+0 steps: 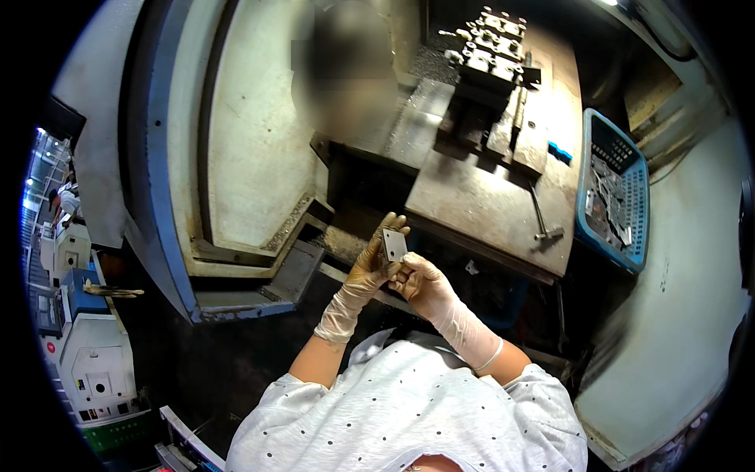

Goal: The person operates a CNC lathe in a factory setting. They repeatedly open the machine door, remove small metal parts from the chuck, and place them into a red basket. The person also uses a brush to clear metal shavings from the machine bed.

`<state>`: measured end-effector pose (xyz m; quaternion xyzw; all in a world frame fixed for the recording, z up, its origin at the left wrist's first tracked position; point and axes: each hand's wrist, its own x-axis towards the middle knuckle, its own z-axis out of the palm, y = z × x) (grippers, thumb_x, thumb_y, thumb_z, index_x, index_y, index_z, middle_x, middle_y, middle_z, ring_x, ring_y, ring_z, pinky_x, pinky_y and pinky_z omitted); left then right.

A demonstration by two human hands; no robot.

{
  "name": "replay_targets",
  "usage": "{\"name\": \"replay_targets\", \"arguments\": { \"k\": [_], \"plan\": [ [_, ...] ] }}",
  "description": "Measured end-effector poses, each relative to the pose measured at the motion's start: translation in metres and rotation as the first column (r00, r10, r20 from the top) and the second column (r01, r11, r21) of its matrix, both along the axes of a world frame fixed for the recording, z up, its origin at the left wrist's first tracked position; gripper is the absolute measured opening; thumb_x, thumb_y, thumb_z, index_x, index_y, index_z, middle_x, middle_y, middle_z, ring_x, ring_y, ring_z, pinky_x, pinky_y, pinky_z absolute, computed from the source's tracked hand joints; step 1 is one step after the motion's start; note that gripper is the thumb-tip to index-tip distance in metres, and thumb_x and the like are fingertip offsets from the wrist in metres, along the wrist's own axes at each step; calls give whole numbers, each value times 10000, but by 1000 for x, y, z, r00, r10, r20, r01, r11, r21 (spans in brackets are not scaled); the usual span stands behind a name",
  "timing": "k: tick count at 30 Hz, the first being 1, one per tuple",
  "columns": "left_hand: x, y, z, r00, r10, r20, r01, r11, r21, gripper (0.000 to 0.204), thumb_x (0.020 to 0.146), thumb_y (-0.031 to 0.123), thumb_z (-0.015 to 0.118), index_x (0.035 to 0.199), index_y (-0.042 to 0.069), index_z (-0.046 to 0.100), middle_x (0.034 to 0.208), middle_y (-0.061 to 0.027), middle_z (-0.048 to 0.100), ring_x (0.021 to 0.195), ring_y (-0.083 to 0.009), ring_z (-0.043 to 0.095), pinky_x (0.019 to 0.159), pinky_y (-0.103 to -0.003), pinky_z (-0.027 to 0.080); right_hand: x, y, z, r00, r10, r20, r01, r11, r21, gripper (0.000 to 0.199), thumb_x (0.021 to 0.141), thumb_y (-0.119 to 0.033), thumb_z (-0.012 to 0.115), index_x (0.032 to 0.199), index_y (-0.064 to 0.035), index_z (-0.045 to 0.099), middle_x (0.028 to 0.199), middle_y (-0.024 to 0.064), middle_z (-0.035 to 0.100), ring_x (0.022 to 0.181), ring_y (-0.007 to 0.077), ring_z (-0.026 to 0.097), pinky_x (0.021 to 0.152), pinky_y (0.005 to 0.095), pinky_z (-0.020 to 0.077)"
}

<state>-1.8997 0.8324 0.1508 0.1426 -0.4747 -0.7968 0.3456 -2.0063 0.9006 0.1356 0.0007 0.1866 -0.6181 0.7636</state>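
A small flat metal plate (395,245) with a few round holes is held up in front of me, over the gap before the machine table. My left hand (366,267), in a stained thin glove, grips it from the left, fingers behind it. My right hand (422,285), in a paler glove, is closed close to the plate's lower right corner, its fingers curled and pressed together. Whether the right fingertips pinch the plate's edge or some small thing is hidden.
To the right, a blue plastic basket (649,206) holds several metal plates. A hammer (548,234) lies on the machine table (472,200), beyond it a fixture (491,51) carrying several metal parts. A small blue object (559,152) lies near the basket. The machine door (259,141) stands left.
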Motion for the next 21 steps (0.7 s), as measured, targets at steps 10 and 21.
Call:
{"name": "replay_targets", "arguments": {
  "k": [10, 21],
  "plan": [
    [-8, -61, 12, 1000, -13, -13, 16, 979, 204, 616, 622, 285, 694, 1114, 16, 438, 962, -101, 552, 837, -147, 549, 660, -217, 482, 13, -39, 49, 988, -142, -58, 143, 990, 0, 148, 760, -185, 546, 855, -72, 543, 788, 19, 540, 674, 120, 471, 663, 253, 375],
    [-17, -66, 21, 860, 457, 227, -460, 887, -40, 155, 796, 176, 552, 858, 39, 590, 754, 27, 572, 643, -37, 477, 579, -171, 391, -10, -66, 31, 612, -276, -741, 135, 960, -246, 188, 810, -124, 521, 934, 17, 523, 807, 41, 565, 749, 92, 523, 695, 217, 429]
  ]
}}
